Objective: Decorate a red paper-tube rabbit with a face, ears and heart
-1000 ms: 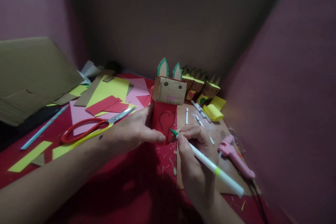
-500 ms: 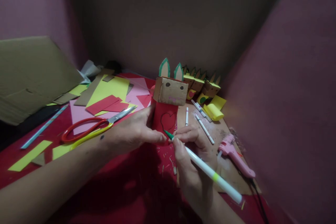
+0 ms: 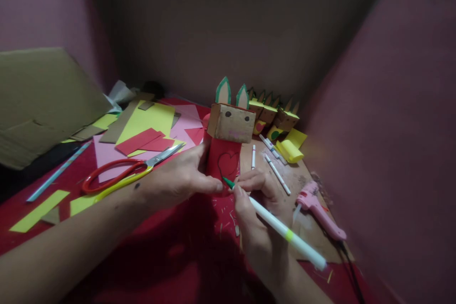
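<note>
A cardboard animal figure [image 3: 233, 123] stands upright in front of me, with green-edged ears, dark dot eyes and a red paper body. A dark heart outline [image 3: 228, 164] shows on that red front. My left hand [image 3: 188, 171] is wrapped round the figure's left side, thumb across its lower front. In my right hand [image 3: 258, 213] is a white felt-tip marker [image 3: 278, 228] with a green tip and a yellow-green band. Its tip rests at the lower left part of the heart. The fingers of my left hand behind the figure are hidden.
Scissors [image 3: 121, 171] lie on paper scraps [image 3: 142, 123] at left, near a striped straw [image 3: 59, 171]. Similar figures [image 3: 270, 114] stand behind at right. Loose markers [image 3: 277, 174], rolled yellow paper [image 3: 290, 151] and a pink glue gun [image 3: 320, 211] lie on a cardboard sheet [image 3: 302, 242].
The marker's back end has swung slightly left and up, while its tip stays near the same spot on the heart. My left hand keeps its hold on the figure.
</note>
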Action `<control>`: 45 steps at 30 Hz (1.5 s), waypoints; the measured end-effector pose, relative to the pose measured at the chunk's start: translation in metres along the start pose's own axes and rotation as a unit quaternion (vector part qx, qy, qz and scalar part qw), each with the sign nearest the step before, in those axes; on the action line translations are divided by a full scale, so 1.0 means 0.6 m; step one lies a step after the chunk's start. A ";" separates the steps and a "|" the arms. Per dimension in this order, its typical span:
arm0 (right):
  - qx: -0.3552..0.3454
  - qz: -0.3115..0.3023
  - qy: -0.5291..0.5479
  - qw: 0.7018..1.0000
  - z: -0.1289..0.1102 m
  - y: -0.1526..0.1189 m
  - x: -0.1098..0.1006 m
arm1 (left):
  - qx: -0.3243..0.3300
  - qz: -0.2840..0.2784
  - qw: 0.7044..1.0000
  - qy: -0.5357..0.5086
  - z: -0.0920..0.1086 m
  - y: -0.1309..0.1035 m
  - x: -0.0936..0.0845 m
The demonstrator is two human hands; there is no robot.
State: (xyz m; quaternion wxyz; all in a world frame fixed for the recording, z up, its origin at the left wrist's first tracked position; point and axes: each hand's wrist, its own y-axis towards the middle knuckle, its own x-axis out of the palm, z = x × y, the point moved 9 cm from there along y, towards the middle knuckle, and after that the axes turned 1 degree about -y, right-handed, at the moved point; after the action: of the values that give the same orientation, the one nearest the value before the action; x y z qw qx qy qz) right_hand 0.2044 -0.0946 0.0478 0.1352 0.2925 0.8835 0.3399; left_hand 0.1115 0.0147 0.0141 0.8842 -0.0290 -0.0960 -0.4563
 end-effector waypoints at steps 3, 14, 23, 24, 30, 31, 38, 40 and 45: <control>0.015 0.011 0.010 1.000 0.006 -0.004 -0.003 | -0.002 0.009 1.000 -0.005 0.001 0.000 -0.001; 0.043 0.052 0.046 0.997 0.026 -0.010 -0.021 | 0.000 0.004 0.999 -0.032 0.007 0.001 0.009; 0.058 0.041 0.031 0.997 0.027 -0.009 -0.020 | 0.005 0.002 1.000 -0.011 0.003 0.001 0.005; 0.058 0.039 0.028 0.997 0.027 -0.009 -0.019 | 0.005 0.001 1.000 -0.009 0.002 0.002 0.005; 0.036 0.039 0.017 0.998 0.018 -0.007 -0.021 | -0.002 0.003 1.000 -0.008 -0.004 0.002 0.001; 0.035 0.036 0.014 0.999 0.016 -0.008 -0.020 | -0.002 0.002 1.000 -0.007 -0.004 0.001 0.001; 0.039 0.025 0.022 0.999 0.013 -0.012 -0.010 | -0.011 0.018 1.000 0.000 -0.006 -0.001 -0.003; 0.036 0.023 0.024 0.999 0.012 -0.012 -0.008 | -0.011 0.016 1.000 0.006 -0.006 0.000 -0.004; 0.041 0.011 0.023 0.999 0.014 -0.012 -0.005 | -0.006 0.027 0.999 0.031 -0.004 -0.001 -0.008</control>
State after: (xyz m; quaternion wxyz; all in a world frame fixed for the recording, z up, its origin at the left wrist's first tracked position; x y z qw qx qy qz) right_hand 0.2074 -0.0966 0.0367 0.0988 0.2999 0.8961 0.3119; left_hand 0.1087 0.0178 0.0107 0.8984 -0.0229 -0.0646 -0.4339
